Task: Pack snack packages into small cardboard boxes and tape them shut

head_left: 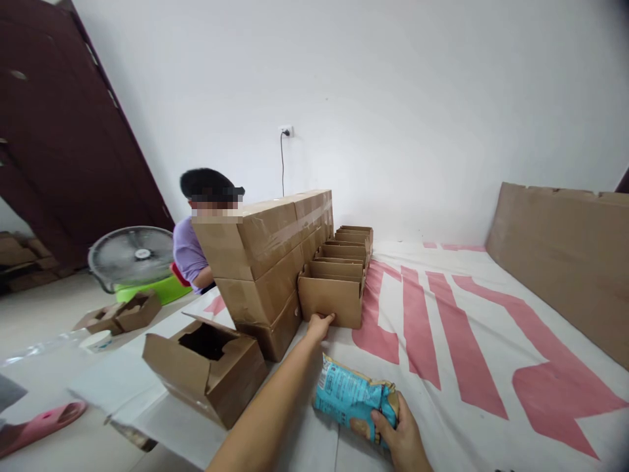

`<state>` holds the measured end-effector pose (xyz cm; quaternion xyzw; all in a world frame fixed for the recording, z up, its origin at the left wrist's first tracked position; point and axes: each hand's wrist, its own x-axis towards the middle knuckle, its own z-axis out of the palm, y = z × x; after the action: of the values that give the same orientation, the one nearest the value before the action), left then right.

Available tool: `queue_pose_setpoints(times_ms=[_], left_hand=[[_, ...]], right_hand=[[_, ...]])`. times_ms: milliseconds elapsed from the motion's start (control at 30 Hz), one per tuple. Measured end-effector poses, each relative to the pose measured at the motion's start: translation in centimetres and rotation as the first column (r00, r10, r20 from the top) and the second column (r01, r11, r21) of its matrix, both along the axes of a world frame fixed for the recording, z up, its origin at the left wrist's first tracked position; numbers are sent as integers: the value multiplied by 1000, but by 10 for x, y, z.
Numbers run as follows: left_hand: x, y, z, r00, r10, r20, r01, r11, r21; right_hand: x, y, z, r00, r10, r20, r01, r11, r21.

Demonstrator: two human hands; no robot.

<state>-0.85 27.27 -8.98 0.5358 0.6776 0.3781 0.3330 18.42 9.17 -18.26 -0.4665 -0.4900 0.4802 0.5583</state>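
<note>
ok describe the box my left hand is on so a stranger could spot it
On the white sheet with pink stripes, a row of open cardboard boxes runs back beside a stack of taped cartons. It is the open box at the near end, the only one the left hand touches.

Open boxes point(339, 275) stand right of stacked cartons point(268, 262).

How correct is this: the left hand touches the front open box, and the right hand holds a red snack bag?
Wrong colour: in the head view the snack bag in the right hand is light blue, not red. The left hand does touch the front open box.
</note>
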Motion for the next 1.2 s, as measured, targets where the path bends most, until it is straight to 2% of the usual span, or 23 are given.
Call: queue_pose_setpoints(times_ms=[133,167,200,233,267,300,333,367,400,500,600,700,767,867,1000,1067,1133,1200], left_hand=[[1,-35,26,951,-273,-146,278,961,13],[2,-48,32,915,-364,-174,372,928,17],[5,-61,37,850,-479,-220,492,871,6],[8,-73,42,743,-601,-294,621,783,-34],[12,-84,45,588,-706,-394,732,672,-114],[16,-93,48,416,-766,-489,791,570,-220],[19,-99,50,260,-783,-565,800,503,-328],[21,-101,51,154,-771,-618,774,483,-409],[22,-101,51,115,-749,-653,739,504,-447],[14,-84,52,145,-678,-721,665,606,-437],[-4,-59,56,216,-567,-795,584,727,-361],[-19,-42,60,317,-368,-874,485,855,-184],[-20,-40,58,380,-228,-896,431,901,-46],[-12,-55,49,443,-119,-889,402,912,78],[-10,-102,44,464,-122,-877,476,870,131],[-26,-128,54,469,-109,-876,505,847,165],[-56,-147,73,500,-15,-866,467,847,255],[-96,-154,98,526,155,-836,293,890,349]], right_hand=[[0,-2,1,1000,-16,-21,16,1000,-1],[0,-2,2,999,-19,-32,19,1000,-2],[0,-3,2,999,-20,-37,20,1000,-1],[0,-3,3,999,-21,-31,21,1000,1],[0,-3,4,1000,-27,-14,27,1000,1],[0,-3,4,999,-34,6,34,999,1],[0,-2,4,999,-37,21,37,999,3],[0,-1,2,999,-37,16,37,999,7],[0,1,0,999,-34,-15,34,999,13],[-2,6,-11,983,-56,-173,59,998,10],[-4,8,-22,978,-109,-178,108,994,-11],[-4,8,-27,990,-88,-114,88,996,-6],[-3,7,-27,993,-77,-95,77,997,-2],[-1,7,-25,995,-67,-71,68,998,4],[0,6,-20,998,-52,-40,53,998,23],[0,4,-17,999,-43,-15,43,998,35],[1,3,-15,999,-34,31,32,999,38],[1,1,-14,996,-23,82,21,999,32]])
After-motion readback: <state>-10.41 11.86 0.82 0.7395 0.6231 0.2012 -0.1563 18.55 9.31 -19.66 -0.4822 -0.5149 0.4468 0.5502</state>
